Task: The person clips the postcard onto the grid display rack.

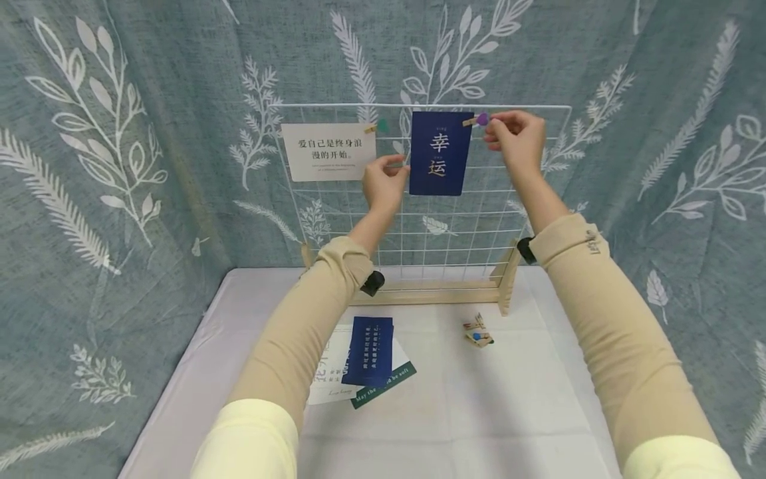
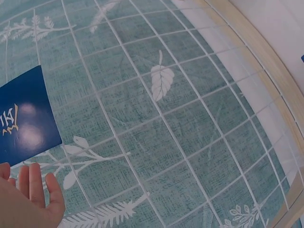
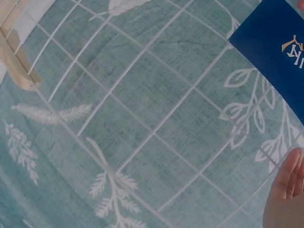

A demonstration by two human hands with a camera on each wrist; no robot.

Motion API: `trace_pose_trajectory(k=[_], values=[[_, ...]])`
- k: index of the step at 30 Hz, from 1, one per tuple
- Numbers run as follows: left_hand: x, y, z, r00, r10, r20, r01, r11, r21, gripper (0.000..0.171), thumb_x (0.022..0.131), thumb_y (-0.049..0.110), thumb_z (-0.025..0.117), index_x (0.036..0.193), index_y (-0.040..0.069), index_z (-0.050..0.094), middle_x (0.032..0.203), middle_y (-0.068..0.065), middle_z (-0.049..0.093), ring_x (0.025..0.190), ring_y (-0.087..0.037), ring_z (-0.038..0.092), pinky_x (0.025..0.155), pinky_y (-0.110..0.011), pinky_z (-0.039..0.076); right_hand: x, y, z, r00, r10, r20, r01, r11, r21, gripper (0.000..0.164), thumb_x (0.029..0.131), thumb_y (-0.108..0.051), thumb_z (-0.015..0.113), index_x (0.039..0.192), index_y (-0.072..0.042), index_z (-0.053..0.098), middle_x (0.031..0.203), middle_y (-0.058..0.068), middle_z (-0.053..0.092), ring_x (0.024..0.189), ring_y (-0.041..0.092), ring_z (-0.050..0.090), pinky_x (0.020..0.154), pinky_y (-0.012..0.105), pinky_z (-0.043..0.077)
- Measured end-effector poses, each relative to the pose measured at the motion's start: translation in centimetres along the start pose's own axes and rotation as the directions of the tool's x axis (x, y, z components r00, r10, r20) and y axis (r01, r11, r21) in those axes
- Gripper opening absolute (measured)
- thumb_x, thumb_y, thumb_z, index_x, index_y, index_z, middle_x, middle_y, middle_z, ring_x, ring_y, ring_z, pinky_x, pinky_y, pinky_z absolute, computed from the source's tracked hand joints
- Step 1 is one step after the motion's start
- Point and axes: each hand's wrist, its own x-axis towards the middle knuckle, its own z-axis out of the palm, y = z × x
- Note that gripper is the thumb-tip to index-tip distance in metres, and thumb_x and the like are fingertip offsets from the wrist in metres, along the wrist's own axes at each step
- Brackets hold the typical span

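A dark blue card [image 1: 439,154] with white and gold characters hangs upright against the white wire grid [image 1: 443,223]. The thumb and index finger of my left hand [image 1: 385,183] pinch at its left edge. At the card's upper right corner sits a small wooden clothespin [image 1: 476,120] with a purple heart. My right hand [image 1: 519,141] holds the heart end of that clothespin between curled fingers. Left of the blue card, a white card [image 1: 329,152] with dark characters hangs by a green-topped clothespin [image 1: 377,126]. Both wrist views show only part of the blue card and the hands.
Wooden feet [image 1: 507,279] carry the grid on a white-covered table [image 1: 455,406]. Overlapping white, blue and green cards [image 1: 372,352] lie at front left, partly behind my left sleeve. Several spare clothespins [image 1: 478,332] are heaped to their right. Leaf-patterned curtains [image 1: 120,219] surround the table.
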Motion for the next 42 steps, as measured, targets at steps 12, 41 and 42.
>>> trace_pose_trajectory(k=[12, 41, 42], values=[[-0.5, -0.2, -1.0, 0.998, 0.060, 0.009, -0.060, 0.998, 0.027, 0.020, 0.087, 0.013, 0.067, 0.104, 0.004, 0.070, 0.098, -0.015, 0.072, 0.088, -0.025, 0.067, 0.068, -0.024, 0.050, -0.7, -0.4, -0.3, 0.999, 0.006, 0.034, -0.006, 1.000, 0.004, 0.018, 0.086, 0.006, 0.056, 0.073, -0.005, 0.062, 0.052, -0.011, 0.061, 0.046, -0.001, 0.059, 0.046, 0.010, 0.049], [-1.6, -0.2, -2.6, 0.990, 0.135, 0.040, -0.136, 0.991, 0.014, 0.020, 0.089, 0.016, 0.065, 0.101, 0.002, 0.071, 0.092, -0.018, 0.072, 0.080, -0.026, 0.068, 0.061, -0.017, 0.049, -2.2, -0.5, -1.2, 0.997, -0.030, 0.066, 0.030, 1.000, -0.004, 0.012, 0.084, 0.010, 0.053, 0.086, 0.008, 0.065, 0.055, -0.012, 0.063, 0.050, -0.001, 0.060, 0.049, 0.010, 0.050], [-1.6, -0.2, -2.7, 0.990, 0.138, 0.041, -0.138, 0.990, 0.014, 0.020, 0.089, 0.016, 0.065, 0.101, 0.002, 0.071, 0.092, -0.018, 0.072, 0.080, -0.026, 0.068, 0.060, -0.017, 0.048, -2.3, -0.5, -1.2, 0.997, -0.031, 0.067, 0.031, 1.000, 0.001, 0.011, 0.084, 0.010, 0.054, 0.087, 0.008, 0.065, 0.055, -0.012, 0.063, 0.050, -0.001, 0.060, 0.049, 0.011, 0.050]])
